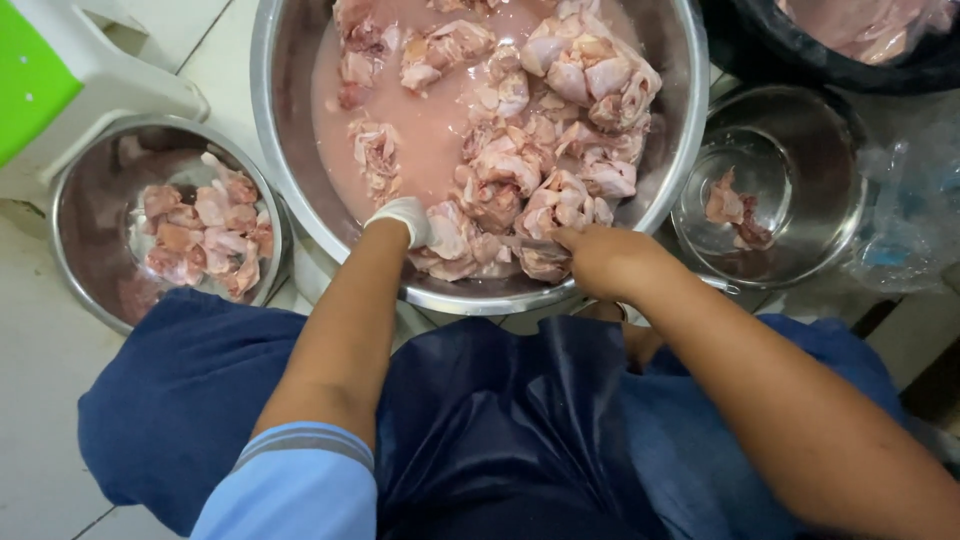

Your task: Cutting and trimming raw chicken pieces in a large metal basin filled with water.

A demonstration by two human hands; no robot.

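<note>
Steel basin (300, 215) cut off at twelve o'clock, raw chicken pieces (520, 170) heaped in cloudy pink water, gloved left hand (402, 220) gripping a piece at six o'clock, bare right hand (600, 258) closed on another, fingertips hidden.

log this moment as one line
left hand: gloved, on chicken pieces | right hand: bare, on chicken | large steel basin: pink water

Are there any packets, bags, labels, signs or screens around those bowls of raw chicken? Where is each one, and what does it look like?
Clear plastic bag: far right, beside the smaller steel bowl; crumpled, see-through, with bluish patches showing through.
Thin plastic liner: top right, in the dark tub; glossy and transparent over pink meat.
No labels, signs or screens are in view.
</note>
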